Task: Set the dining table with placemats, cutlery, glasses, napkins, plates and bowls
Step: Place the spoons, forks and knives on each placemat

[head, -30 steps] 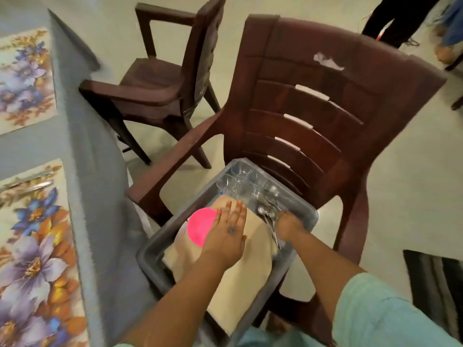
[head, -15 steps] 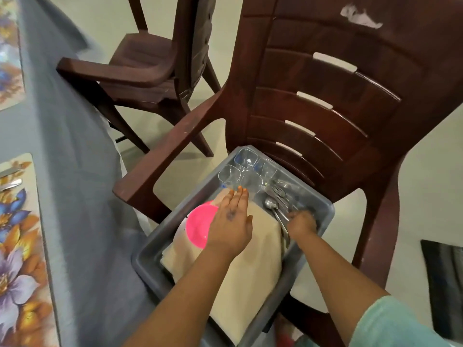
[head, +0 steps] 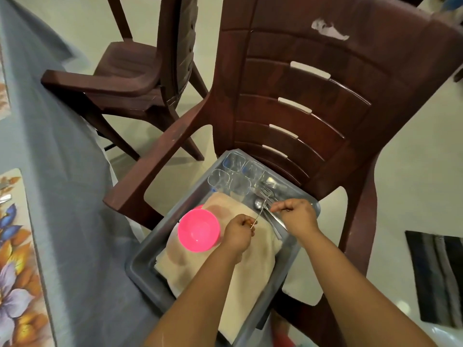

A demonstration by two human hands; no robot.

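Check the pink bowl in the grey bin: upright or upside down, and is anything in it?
Upright and empty. The pink bowl sits mouth-up on the beige cloth in the grey bin; its bare inner wall and bottom are visible.

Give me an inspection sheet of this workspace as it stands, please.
Surface: grey bin rests on a brown chair.
Job's things: pink bowl on beige cloths; four glasses; cutlery; floral placemat on the grey-clothed table.
Clutter: nothing seen.
Hands: left hand pinches a fork; right hand grips cutlery.
Cables: nothing seen.
Surroundings: second chair, striped mat.
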